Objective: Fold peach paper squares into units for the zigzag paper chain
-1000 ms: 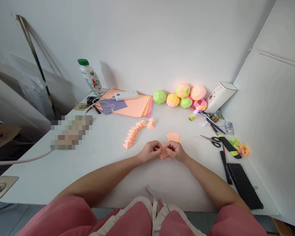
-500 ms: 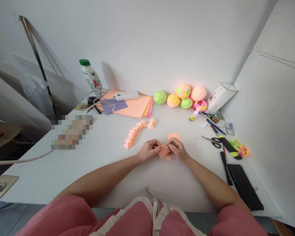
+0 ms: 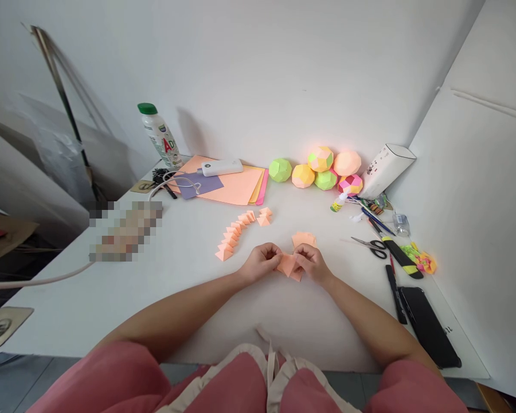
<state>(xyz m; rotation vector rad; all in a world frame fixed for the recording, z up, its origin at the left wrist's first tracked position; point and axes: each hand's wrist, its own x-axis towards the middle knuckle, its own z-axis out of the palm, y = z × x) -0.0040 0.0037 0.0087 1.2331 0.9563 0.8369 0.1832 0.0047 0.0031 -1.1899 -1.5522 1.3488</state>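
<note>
White bottle (image 3: 160,136) with a green cap stands around half past ten, using the folded peach paper (image 3: 288,265) as clock centre. Then there's a curved row of peach pieces (image 3: 234,231) at ten. Left hand (image 3: 261,265) is at nine, thumb and fingers pinched tight on the paper's left side, so it's sitting right between both hands. Small peach stack (image 3: 304,238) near one, just past the right hand (image 3: 312,264), which pinches the other side from three. Scissors (image 3: 368,243) lie just shy of three, black phone (image 3: 430,327) way out at four.
</note>
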